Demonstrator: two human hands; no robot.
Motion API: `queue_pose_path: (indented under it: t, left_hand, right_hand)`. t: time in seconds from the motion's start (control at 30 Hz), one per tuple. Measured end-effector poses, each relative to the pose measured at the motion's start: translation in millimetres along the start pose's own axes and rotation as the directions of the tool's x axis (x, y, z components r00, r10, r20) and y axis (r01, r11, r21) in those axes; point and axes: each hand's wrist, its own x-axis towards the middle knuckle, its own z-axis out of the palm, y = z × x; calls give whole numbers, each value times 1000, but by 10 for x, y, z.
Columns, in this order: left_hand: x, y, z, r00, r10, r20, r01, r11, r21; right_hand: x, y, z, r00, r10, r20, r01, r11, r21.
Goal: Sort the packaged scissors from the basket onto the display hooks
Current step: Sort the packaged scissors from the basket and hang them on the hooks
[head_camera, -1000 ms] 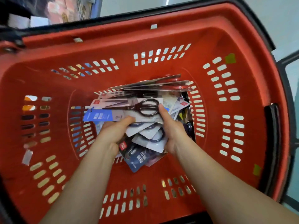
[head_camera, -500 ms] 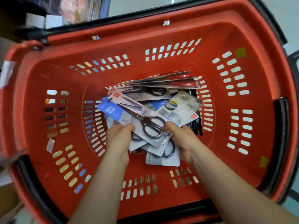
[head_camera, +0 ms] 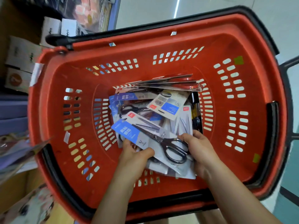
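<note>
Two-handed hold on the top scissors pack [head_camera: 151, 137]: left grip [head_camera: 134, 156] pinching its near edge below the blue label [head_camera: 127, 131], right grip [head_camera: 200, 149] curled round the handle end. Slanted across the pile of other packs [head_camera: 168, 105] in the bottom of the red basket [head_camera: 161, 44], toward its near wall.

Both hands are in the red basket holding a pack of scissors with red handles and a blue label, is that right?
Not quite: the head view shows black handles, not red. The left hand and right hand do hold that pack of scissors, blue label and all, in the red basket.
</note>
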Motion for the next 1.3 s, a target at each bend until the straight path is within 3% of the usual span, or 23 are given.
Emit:
queue_pose_path:
  t: [0.17, 0.37, 0.53, 0.6, 0.67, 0.77, 0.83, 1.0, 1.2, 1.3]
  left_hand:
    - [-14, 10, 22, 998, 35, 45, -33, 998, -53]
    - [-261, -62, 46, 949, 81, 305, -62, 996, -71]
    - [-196, -128, 151, 945, 172, 279, -217, 966, 142]
    - [-134, -32, 147, 949, 236, 208, -290, 911, 293]
    - [107, 66, 94, 945, 326, 28, -307, 855, 418]
    - [713, 123, 4, 904, 303, -300, -201, 923, 327]
    - [1156, 126, -108, 872, 237, -429, -138, 959, 249]
    - [1819, 316, -253, 891, 146, -430, -176, 984, -31]
    - [1741, 559, -89, 953, 185, -239, -216, 970, -110]
    - [1409, 439, -47, 923, 256, -287, -281, 959, -48]
  right_hand:
    - [-377, -76, -142, 989, -120, 82, 130, 983, -133]
    - [-645, -296, -438, 941, -11, 338, 50, 993, -107]
    - [-705, -333, -390, 887, -10, 462, 77, 989, -128]
    - [-686, -327, -399, 903, -44, 426, 106, 987, -122]
    - [-656, -330, -433, 929, -92, 357, 141, 984, -113]
    - [-592, -341, -495, 945, -141, 295, 193, 969, -153]
    - [-538, -343, -520, 952, -145, 269, 192, 969, -156]
    - [-345, -338, -554, 953, -200, 226, 237, 960, -151]
    - [-250, -274, -531, 970, -185, 156, 208, 968, -141]
    - [-297, -227, -491, 988, -127, 88, 135, 986, -99]
